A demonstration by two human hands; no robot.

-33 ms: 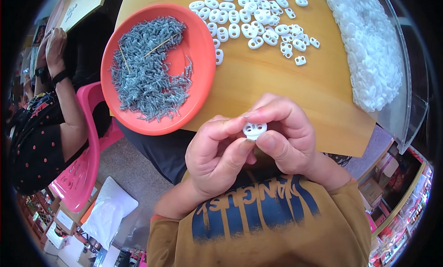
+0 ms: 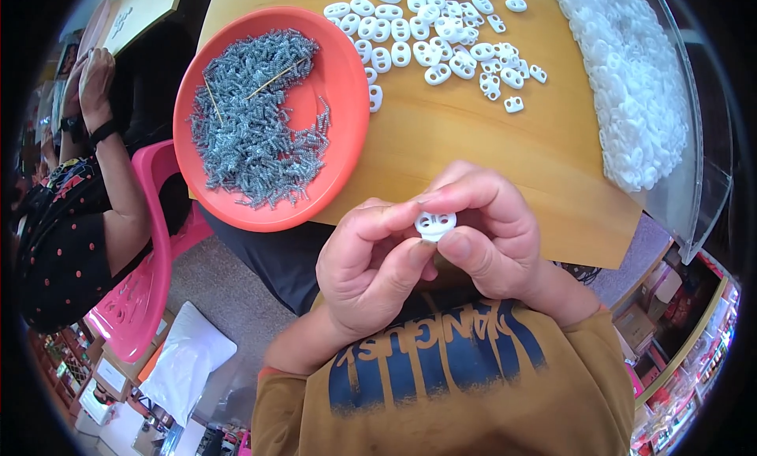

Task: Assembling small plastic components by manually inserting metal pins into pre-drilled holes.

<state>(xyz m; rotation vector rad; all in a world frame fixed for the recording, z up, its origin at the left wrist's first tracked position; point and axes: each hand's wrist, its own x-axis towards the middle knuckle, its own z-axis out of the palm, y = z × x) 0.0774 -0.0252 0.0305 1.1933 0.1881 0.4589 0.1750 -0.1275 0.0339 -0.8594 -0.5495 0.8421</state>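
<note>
Together, left grip [image 2: 369,268] and right grip [image 2: 497,234] pinch a white piece [image 2: 433,230]; lettering [image 2: 426,369] seems smudged.

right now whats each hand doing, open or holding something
Left hand: closed, pinching the small white plastic piece between thumb and fingers.
Right hand: closed, pinching the same piece.

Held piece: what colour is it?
The piece is plain white, as the head view, the only one, shows.

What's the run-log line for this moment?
left hand: holds white two-hole piece | right hand: holds same piece | red tray: grey springs | table: loose white pieces beyond hands
</note>
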